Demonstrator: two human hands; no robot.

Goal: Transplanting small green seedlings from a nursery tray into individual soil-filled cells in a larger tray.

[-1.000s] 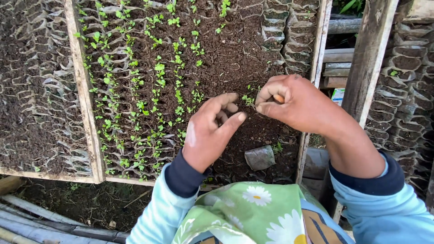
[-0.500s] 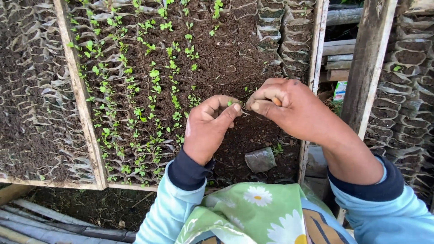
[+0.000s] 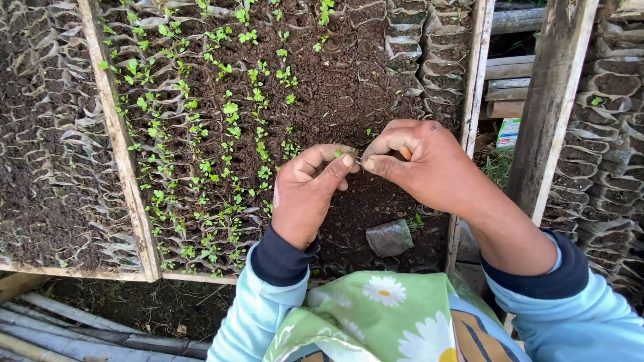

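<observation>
My left hand (image 3: 305, 198) and my right hand (image 3: 426, 164) meet fingertip to fingertip over a nursery bed (image 3: 349, 87) of dark soil in small bags. Between the pinched fingers sits a tiny green seedling (image 3: 340, 153), mostly hidden by the thumbs. A short pale stick (image 3: 404, 153) shows inside my curled right fingers. Rows of small green seedlings (image 3: 221, 134) stand in the bags to the left of my hands. Both sleeves are light blue with dark cuffs.
Wooden slats (image 3: 117, 141) frame the bed, and a thick wooden post (image 3: 553, 94) rises at right. Soil-filled bags without plants (image 3: 47, 147) lie at left and far right. A flattened plastic bag (image 3: 389, 236) lies below my hands. Bamboo poles (image 3: 74, 328) and a floral green cloth (image 3: 376, 312) are at the bottom.
My hands have come together: the left hand's fingers closed from spread to a pinch, and the right hand's fingertips moved to meet them. The view shifted slightly.
</observation>
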